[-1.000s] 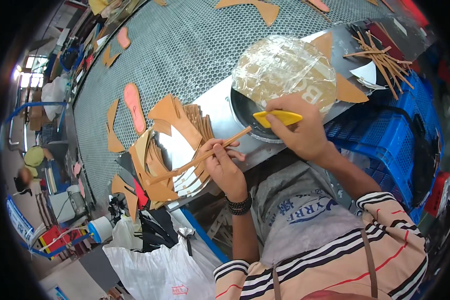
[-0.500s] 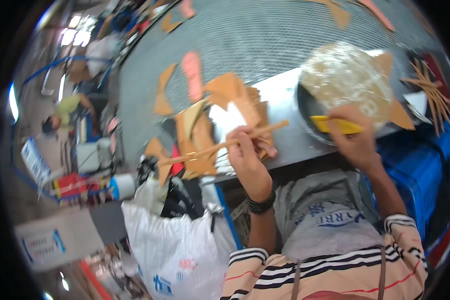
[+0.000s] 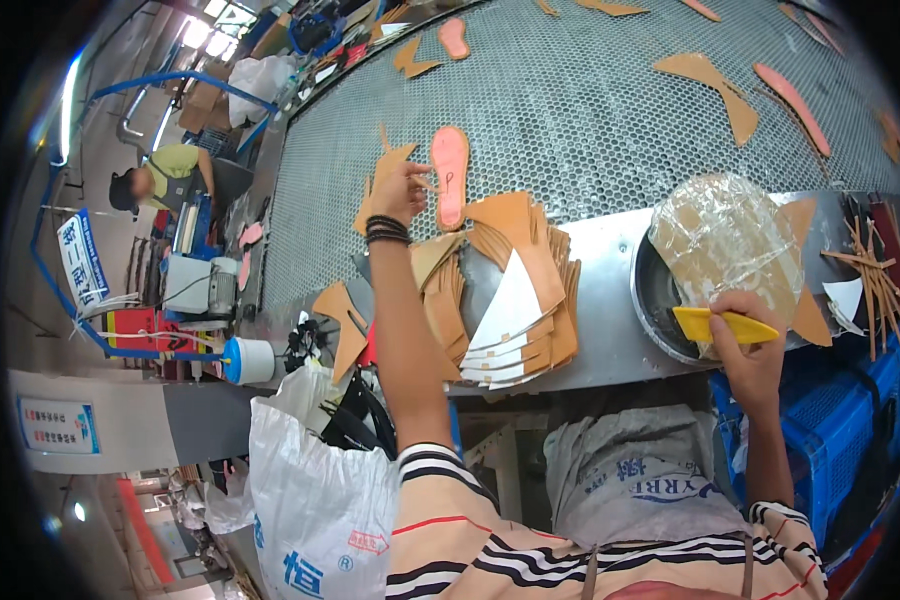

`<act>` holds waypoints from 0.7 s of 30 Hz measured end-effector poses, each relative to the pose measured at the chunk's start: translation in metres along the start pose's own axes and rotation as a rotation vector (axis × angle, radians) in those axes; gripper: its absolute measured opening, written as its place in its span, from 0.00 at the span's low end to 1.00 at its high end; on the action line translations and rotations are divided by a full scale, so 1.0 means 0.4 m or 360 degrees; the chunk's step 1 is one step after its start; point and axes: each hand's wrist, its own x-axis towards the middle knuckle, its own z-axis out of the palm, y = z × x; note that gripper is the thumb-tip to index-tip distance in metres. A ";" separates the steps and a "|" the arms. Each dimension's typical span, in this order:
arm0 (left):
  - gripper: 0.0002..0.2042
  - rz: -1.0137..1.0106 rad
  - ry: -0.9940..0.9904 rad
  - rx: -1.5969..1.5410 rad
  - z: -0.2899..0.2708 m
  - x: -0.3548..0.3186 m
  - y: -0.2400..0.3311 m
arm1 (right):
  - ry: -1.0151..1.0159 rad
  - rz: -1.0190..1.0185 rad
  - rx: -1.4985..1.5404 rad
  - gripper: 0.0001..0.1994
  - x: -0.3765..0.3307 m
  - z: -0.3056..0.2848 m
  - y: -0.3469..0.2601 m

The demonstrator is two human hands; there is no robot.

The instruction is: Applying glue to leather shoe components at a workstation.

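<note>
My left hand (image 3: 402, 192) reaches out over the mesh tabletop, fingers closed round a thin tan strip (image 3: 383, 136) whose ends poke out on both sides. Under it lies a curved tan cut piece (image 3: 362, 212), partly hidden by the hand. Just right of the fingers is a pink insole (image 3: 450, 165) with a tan edge. My right hand (image 3: 748, 350) pinches a flat yellow scraper (image 3: 728, 326) above the front of a round metal pan (image 3: 660, 305). A tan lid wrapped in clear plastic (image 3: 727, 235) covers most of the pan.
Stacks of tan and white-edged cut pieces (image 3: 525, 300) lie near the front edge. Thin tan strips (image 3: 870, 275) are heaped at the right, above a blue crate (image 3: 830, 400). A white sack (image 3: 320, 490) stands below. A co-worker (image 3: 170, 180) is at far left.
My left hand has moved forward and left, from above the stacks to beside the insole, carrying the strip. My right hand keeps the scraper at the pan. The whole view has shifted.
</note>
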 end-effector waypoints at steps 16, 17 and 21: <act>0.20 0.0047 0.0402 0.1613 -0.145 0.255 -0.105 | -0.0012 0.0005 -0.0215 0.08 0.028 0.022 -0.022; 0.22 0.0207 0.0500 0.1810 -0.191 0.254 -0.107 | -0.0013 0.0045 -0.0238 0.09 0.029 0.013 -0.020; 0.20 0.0674 0.0260 0.1791 -0.125 0.159 -0.050 | -0.0030 0.0021 -0.0065 0.14 0.051 -0.026 -0.015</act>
